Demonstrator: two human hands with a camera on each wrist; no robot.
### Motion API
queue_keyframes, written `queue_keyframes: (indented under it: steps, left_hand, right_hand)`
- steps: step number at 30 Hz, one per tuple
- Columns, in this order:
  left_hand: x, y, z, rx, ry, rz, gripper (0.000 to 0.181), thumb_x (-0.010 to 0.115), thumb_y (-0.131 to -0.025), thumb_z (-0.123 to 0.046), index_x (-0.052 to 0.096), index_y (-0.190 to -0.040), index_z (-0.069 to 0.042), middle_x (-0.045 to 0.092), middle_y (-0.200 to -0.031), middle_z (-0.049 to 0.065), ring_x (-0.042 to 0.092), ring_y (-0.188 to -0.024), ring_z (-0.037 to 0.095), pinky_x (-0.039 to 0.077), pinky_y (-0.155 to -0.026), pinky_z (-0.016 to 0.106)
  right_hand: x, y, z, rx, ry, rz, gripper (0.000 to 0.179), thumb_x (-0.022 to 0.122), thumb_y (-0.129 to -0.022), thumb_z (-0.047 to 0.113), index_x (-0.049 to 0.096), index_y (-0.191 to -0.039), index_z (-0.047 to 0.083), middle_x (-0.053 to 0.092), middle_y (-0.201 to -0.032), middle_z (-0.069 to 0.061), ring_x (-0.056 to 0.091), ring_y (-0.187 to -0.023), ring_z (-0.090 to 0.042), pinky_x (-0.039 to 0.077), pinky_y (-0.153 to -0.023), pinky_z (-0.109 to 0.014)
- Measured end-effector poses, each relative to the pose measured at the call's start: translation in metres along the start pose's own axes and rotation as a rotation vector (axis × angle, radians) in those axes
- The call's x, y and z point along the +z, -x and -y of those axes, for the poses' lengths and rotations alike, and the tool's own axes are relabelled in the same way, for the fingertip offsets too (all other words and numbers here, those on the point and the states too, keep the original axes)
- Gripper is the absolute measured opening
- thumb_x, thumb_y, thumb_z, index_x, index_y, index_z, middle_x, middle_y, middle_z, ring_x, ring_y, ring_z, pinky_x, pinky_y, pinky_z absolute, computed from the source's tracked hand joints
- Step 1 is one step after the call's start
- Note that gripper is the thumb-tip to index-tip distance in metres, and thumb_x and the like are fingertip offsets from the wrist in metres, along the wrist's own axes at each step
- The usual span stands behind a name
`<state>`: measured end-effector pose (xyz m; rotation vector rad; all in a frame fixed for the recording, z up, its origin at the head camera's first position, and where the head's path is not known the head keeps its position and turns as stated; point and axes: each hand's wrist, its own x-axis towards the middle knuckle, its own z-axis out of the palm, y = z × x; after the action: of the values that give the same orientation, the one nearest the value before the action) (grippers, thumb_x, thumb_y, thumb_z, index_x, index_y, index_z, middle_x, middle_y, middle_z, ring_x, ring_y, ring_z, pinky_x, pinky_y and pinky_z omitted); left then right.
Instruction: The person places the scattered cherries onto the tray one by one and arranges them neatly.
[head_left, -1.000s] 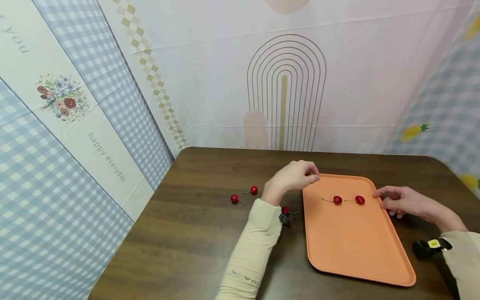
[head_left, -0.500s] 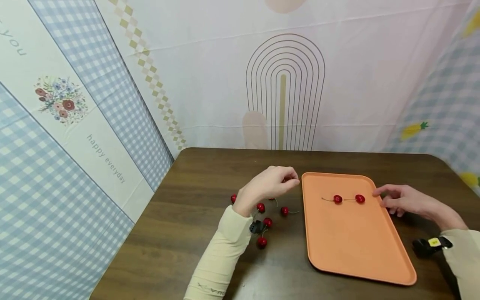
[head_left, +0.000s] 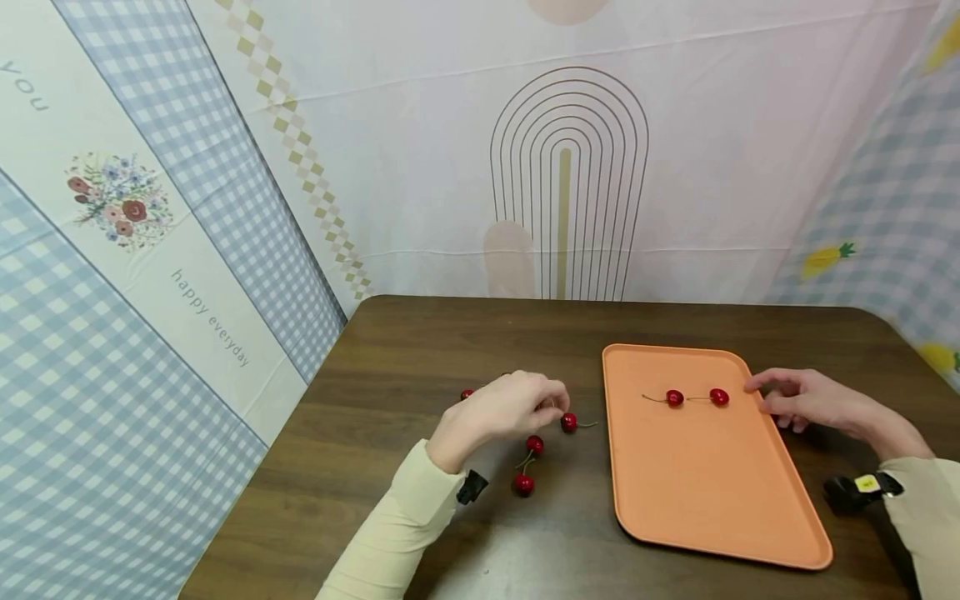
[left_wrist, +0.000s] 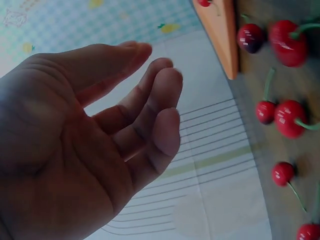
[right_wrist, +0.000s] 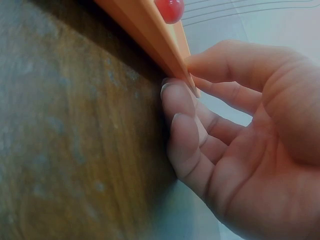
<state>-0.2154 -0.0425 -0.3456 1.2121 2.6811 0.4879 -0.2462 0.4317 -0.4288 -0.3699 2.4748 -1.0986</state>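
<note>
My left hand (head_left: 504,414) hovers over a group of red cherries on the table, fingers loosely curved. In the left wrist view its palm holds nothing, and thumb and fingertips stand apart. A cherry (head_left: 569,422) with its stem pointing right lies just beside the fingertips. Nearer me are another cherry (head_left: 535,445) and a front cherry (head_left: 523,484), stems close together. Others are partly hidden behind the left hand. My right hand (head_left: 828,407) pinches the right rim of the orange tray (head_left: 705,492) between thumb and fingers, as the right wrist view shows.
Two stemmed cherries lie in a row inside the tray, a left one (head_left: 675,398) and a right one (head_left: 719,397). A brown wooden table (head_left: 337,500) carries everything. Patterned cloth (head_left: 420,167) hangs behind it and at both sides.
My left hand has moved from the tray's far left corner, leftward and toward me, to the cherries on the table. The right hand stays at the tray's rim.
</note>
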Motion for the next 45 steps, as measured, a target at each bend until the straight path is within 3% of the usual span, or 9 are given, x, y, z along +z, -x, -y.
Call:
queue_keyframes:
  steps: [6,12,15,19,23,29,36,45]
  left_hand:
    - [0.009,0.019,0.009,-0.029,-0.057,0.027,0.015,0.059,-0.096,-0.013,0.07,-0.106,-0.016,0.069,-0.101,-0.006,0.055,-0.079,0.004,0.047,-0.074,0.018]
    - [0.016,0.026,0.019,-0.064,-0.058,0.068,0.019,0.057,-0.094,-0.008,0.07,-0.105,-0.018,0.064,-0.086,-0.009,0.05,-0.064,0.004,0.042,-0.06,0.018]
    - [0.02,0.026,0.021,-0.082,-0.054,0.115,0.02,0.059,-0.094,-0.008,0.07,-0.105,-0.021,0.06,-0.079,-0.011,0.048,-0.059,0.005,0.04,-0.056,0.018]
    - [0.024,0.025,0.019,-0.084,-0.099,0.171,0.019,0.063,-0.093,-0.012,0.071,-0.104,-0.025,0.058,-0.075,-0.013,0.05,-0.064,0.004,0.041,-0.06,0.018]
    - [0.027,0.025,0.015,-0.085,-0.127,0.223,0.021,0.064,-0.092,-0.011,0.074,-0.102,-0.027,0.065,-0.085,-0.014,0.054,-0.074,0.002,0.043,-0.067,0.018]
    - [0.034,0.024,0.012,-0.13,-0.134,0.284,0.029,0.06,-0.089,-0.005,0.075,-0.099,-0.028,0.069,-0.1,-0.011,0.054,-0.078,0.004,0.043,-0.068,0.019]
    - [0.038,0.024,0.012,-0.191,-0.148,0.305,0.021,0.067,-0.084,-0.005,0.068,-0.088,-0.025,0.061,-0.083,-0.011,0.053,-0.072,0.006,0.042,-0.064,0.021]
    - [0.043,0.023,0.01,-0.152,-0.193,0.306,0.019,0.07,-0.08,-0.007,0.066,-0.075,-0.024,0.055,-0.071,-0.013,0.05,-0.066,0.004,0.04,-0.059,0.019]
  right_hand:
    - [0.001,0.0,0.002,-0.007,0.001,-0.004,0.037,0.056,-0.099,0.018,0.048,-0.128,-0.003,0.062,-0.081,-0.003,0.059,-0.067,-0.02,0.052,-0.06,-0.032]
    - [0.002,0.001,0.001,-0.004,-0.016,0.0,0.035,0.055,-0.099,0.018,0.049,-0.128,-0.001,0.061,-0.082,-0.003,0.058,-0.067,-0.02,0.051,-0.059,-0.031]
    - [0.001,0.001,0.0,-0.014,-0.011,-0.004,0.034,0.055,-0.099,0.018,0.05,-0.127,-0.001,0.061,-0.081,-0.002,0.059,-0.067,-0.02,0.052,-0.059,-0.032]
    - [0.0,0.001,0.001,-0.018,-0.009,0.0,0.033,0.055,-0.099,0.017,0.05,-0.127,0.0,0.062,-0.081,-0.002,0.059,-0.067,-0.02,0.052,-0.06,-0.032]
    - [0.0,0.001,0.001,-0.017,-0.015,0.002,0.033,0.056,-0.099,0.017,0.05,-0.127,0.0,0.062,-0.081,-0.002,0.059,-0.066,-0.02,0.052,-0.059,-0.032]
    - [0.0,0.0,0.0,-0.02,-0.015,0.006,0.033,0.055,-0.099,0.017,0.05,-0.127,0.001,0.062,-0.081,-0.002,0.059,-0.066,-0.02,0.052,-0.059,-0.032]
    - [0.0,0.0,0.001,-0.019,-0.005,0.008,0.035,0.056,-0.099,0.017,0.049,-0.127,-0.002,0.062,-0.081,-0.002,0.06,-0.067,-0.02,0.052,-0.06,-0.032]
    - [0.0,0.001,0.001,-0.021,-0.003,0.008,0.036,0.055,-0.099,0.017,0.048,-0.127,-0.004,0.062,-0.081,-0.002,0.06,-0.067,-0.02,0.052,-0.06,-0.032]
